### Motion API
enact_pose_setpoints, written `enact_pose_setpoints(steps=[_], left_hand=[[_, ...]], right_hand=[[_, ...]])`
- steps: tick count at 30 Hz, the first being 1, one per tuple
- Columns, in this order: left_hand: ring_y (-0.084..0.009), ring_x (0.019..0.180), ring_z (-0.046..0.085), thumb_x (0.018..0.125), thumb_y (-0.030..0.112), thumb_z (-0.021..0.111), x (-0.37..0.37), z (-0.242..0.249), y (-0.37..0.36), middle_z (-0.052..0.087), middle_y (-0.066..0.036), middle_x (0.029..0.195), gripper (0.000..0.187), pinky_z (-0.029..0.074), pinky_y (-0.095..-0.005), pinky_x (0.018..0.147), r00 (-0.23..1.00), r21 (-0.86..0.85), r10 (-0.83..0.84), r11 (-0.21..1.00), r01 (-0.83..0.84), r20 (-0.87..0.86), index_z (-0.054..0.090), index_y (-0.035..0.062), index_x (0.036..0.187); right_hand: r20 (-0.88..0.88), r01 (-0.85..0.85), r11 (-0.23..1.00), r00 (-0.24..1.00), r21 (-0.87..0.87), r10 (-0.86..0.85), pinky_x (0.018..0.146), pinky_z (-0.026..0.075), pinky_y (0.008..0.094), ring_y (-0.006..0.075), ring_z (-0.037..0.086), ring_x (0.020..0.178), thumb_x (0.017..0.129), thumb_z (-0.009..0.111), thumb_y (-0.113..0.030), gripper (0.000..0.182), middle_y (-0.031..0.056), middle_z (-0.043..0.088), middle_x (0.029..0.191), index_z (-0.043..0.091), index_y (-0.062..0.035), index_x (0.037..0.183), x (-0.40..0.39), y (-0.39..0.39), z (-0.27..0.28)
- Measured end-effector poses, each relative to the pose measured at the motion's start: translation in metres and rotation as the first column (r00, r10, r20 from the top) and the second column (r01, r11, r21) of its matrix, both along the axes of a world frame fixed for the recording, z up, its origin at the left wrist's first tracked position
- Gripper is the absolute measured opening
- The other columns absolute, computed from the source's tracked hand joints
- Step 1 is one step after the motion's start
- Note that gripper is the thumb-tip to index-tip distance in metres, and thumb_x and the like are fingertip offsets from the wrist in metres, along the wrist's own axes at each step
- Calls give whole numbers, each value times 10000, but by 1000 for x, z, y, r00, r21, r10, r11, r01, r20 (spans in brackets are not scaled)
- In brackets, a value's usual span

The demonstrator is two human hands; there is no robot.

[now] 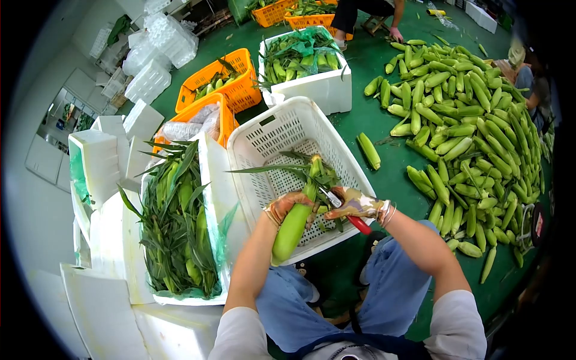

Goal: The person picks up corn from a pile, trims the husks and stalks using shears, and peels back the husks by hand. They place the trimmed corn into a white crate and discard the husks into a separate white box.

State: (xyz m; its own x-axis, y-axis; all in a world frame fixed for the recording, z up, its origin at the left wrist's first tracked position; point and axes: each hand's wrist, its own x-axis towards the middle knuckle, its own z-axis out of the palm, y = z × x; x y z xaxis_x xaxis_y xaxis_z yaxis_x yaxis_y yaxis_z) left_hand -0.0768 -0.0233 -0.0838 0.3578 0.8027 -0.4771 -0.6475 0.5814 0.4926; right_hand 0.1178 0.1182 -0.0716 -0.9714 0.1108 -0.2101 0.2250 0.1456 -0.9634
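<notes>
My left hand (291, 208), in a stained glove, is wrapped round an ear of corn (291, 231) in its green husk. The ear tilts, its stalk end and long leaves pointing away from me over a white perforated crate (243, 157). In my right hand (355, 204), also gloved, is a red-handled cutting tool (360, 225) with a metal blade part. That metal part lies close beside the stalk end; whether it touches is hard to see. Loose leaf scraps lie on the crate's bottom beneath my hands.
A foam box (223, 282) of untrimmed corn stands at left. Beyond the crate are orange crates (240, 99) and another corn-filled foam box (318, 96). A large corn pile (468, 132) covers the floor at right, with one loose ear (368, 151) nearer. Other people (360, 18) sit behind.
</notes>
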Motion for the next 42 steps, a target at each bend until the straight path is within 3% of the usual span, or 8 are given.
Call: enact_pose_setpoints(steps=[7, 16, 18, 27, 30, 35, 40, 42], left_hand=[[-252, 848, 620, 811, 168, 595, -35, -80, -7, 620, -129, 962, 325, 519, -361, 763, 714, 392, 217, 916, 88, -666, 564, -20, 1074], [-183, 1031, 539, 834, 364, 641, 61, -172, 140, 581, -88, 1120, 540, 438, -292, 891, 844, 444, 532, 773, -454, -64, 494, 58, 1254], [-197, 1078, 524, 817, 368, 650, 78, -2, 77, 571, -112, 1168, 546, 408, -279, 926, 296, 500, 540, 842, -205, -788, 518, 32, 1227], [-220, 799, 590, 801, 316, 653, -115, 57, -284, 617, -81, 919, 334, 480, -322, 728, -509, 278, -32, 807, -522, -860, 588, 49, 991], [-291, 958, 556, 872, 345, 528, -86, 65, -291, 590, -126, 1094, 349, 435, -344, 872, -138, -45, -200, 708, -704, -970, 575, 51, 1054], [-213, 885, 580, 894, 248, 466, -136, -5, -310, 608, -121, 1046, 327, 455, -302, 770, -367, -102, -124, 992, -80, -922, 579, 12, 1090], [-173, 900, 584, 805, 251, 587, -94, 37, -290, 630, -124, 1012, 419, 457, -279, 777, 79, 74, 161, 766, -639, -984, 554, 14, 1149], [-189, 880, 589, 732, 208, 683, -87, 60, -296, 633, -122, 1029, 546, 461, -303, 787, -197, 322, 254, 748, -580, -947, 498, 13, 1207]], right_hand=[[191, 288, 824, 956, -487, -221, 457, 453, 250, 110, 512, 478, 805, 687, -343, 343, 45, 560, 611, 562, -32, 734, 16, 0, -14], [64, 664, 706, 738, -245, -672, 630, 477, 304, 156, 579, 705, 776, 637, -208, 257, 42, 596, 823, 605, -27, 956, 82, 17, -38], [228, 657, 670, 752, -346, -619, 632, 440, 299, 135, 543, 693, 836, 594, -330, 329, 34, 577, 793, 616, -30, 970, 140, 72, -59], [52, 905, -275, -273, -326, -960, 660, 495, 360, 245, 566, 650, 822, 600, -453, 513, 89, 594, 839, 531, -85, 1173, 439, 272, -186], [-14, 889, -206, -232, -410, -973, 677, 501, 367, 246, 575, 668, 839, 580, -447, 519, 91, 593, 856, 507, -82, 1200, 437, 250, -167], [-139, 838, 167, 110, -519, -984, 705, 512, 377, 246, 589, 697, 866, 546, -436, 527, 95, 591, 884, 467, -79, 1246, 318, 190, -130], [-112, 707, 675, 668, -211, -735, 597, 467, 262, 145, 534, 647, 817, 646, -355, 444, 46, 569, 834, 505, -32, 1086, 170, 107, -32], [-171, 583, 811, 795, -52, -582, 651, 476, 244, 137, 550, 701, 754, 711, -388, 559, 58, 567, 837, 485, -16, 1104, 124, 36, 38]])
